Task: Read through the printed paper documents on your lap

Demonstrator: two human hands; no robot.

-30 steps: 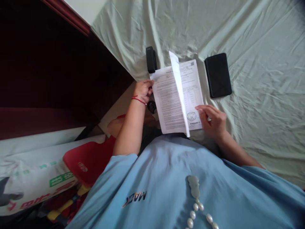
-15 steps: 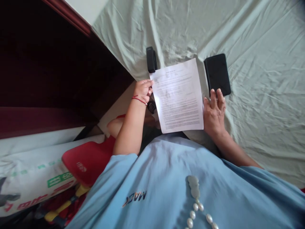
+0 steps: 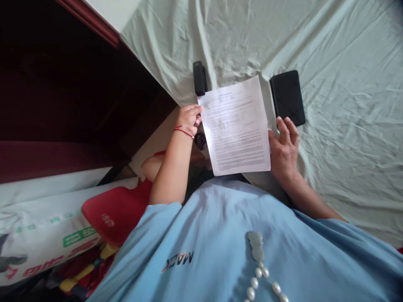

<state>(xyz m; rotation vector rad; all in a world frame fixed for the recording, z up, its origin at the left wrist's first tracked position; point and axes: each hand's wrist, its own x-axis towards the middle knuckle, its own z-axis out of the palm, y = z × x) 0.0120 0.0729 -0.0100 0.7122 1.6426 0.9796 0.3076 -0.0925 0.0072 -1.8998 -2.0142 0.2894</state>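
A printed sheet of paper [image 3: 237, 130] lies tilted in front of my body, covered in small lines of text. My left hand [image 3: 189, 117] is closed in a pinch on its left edge, near the upper corner. At the right edge rests my right hand [image 3: 285, 147], its fingers apart and slightly bent, the thumb side touching or very near the paper. Just beyond those fingertips lies a flat black rectangular case [image 3: 288, 98]. A small black device [image 3: 199, 79] sits at the sheet's upper left corner.
A pale green cloth [image 3: 340, 105] with creases covers the surface under the paper. On the left stands dark reddish-brown furniture [image 3: 63, 159]. Below it are a red seat-like object [image 3: 107, 214] and a white printed sack [image 3: 40, 235].
The sheet's right edge has shifted slightly outward and bends a little. My right hand has turned slightly, its fingers lifting and bending. My left hand keeps its place.
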